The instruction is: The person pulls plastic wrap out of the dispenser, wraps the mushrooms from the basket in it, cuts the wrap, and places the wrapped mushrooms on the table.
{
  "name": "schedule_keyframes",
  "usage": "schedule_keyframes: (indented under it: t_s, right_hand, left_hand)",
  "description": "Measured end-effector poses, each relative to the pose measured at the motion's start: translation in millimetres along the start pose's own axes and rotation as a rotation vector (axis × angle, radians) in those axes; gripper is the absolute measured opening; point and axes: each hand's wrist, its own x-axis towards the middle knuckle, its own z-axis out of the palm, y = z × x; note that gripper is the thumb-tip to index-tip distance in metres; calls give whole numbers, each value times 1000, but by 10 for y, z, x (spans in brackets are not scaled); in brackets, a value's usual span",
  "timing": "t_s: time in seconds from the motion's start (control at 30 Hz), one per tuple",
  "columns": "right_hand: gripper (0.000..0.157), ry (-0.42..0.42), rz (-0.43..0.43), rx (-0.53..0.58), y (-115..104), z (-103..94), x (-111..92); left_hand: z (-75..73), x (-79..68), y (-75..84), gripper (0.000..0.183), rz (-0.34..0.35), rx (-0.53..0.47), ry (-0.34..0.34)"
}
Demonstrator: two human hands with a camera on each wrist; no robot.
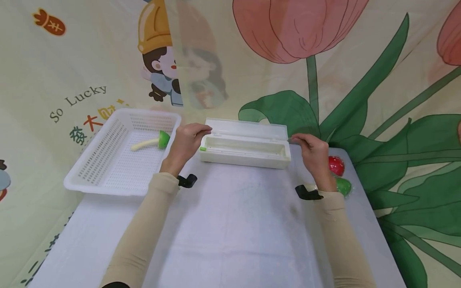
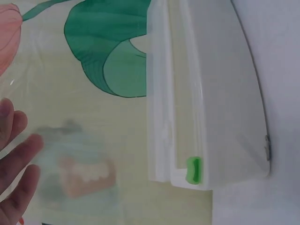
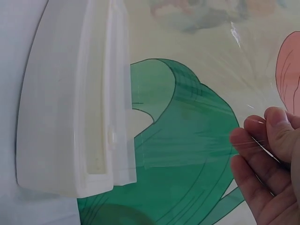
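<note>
A long white cling film dispenser [image 1: 245,160] lies at the back of the table with its clear lid [image 1: 248,127] raised. Clear cling film [image 3: 187,154] stretches behind the dispenser, creased towards the right fingertips. My right hand [image 1: 314,154] pinches the film between thumb and fingers, off the dispenser's right end. At the left end, my left hand [image 1: 185,144] pinches film with thumb and forefinger, its other fingers [image 2: 26,157] spread in the left wrist view. A small green slider [image 2: 194,170] sits on the dispenser's left front corner.
To the left stands a white perforated basket [image 1: 115,190], holding a toy with a green cap [image 1: 164,140] and pale stem. Near the table's right edge lie a red white-spotted toy [image 1: 336,165] and a shiny green-capped one [image 1: 343,186], partly behind my right wrist. Printed cloth hangs behind.
</note>
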Motion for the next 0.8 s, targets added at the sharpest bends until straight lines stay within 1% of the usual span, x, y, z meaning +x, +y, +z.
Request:
schedule_keyframes:
  t_s: [0.23, 0.4, 0.47, 0.67, 0.8]
  right_hand:
    - [11, 22, -27, 1, -57, -40, 22]
    - [11, 79, -31, 26, -124, -31, 76]
    - [11, 93, -25, 29, -146, -31, 78]
    - [9, 115, -11, 14, -156, -29, 62]
    - [9, 135, -28, 13, -161, -28, 63]
  left_hand:
    - [-24, 15, 34, 11, 19, -7, 29]
    - [-36, 44, 67, 10, 36, -21, 86]
    - [-33, 48, 74, 10, 30, -31, 106]
    - [-18, 41, 89, 9, 18, -53, 134]
    - [-15, 58, 93, 10, 38, -46, 165]
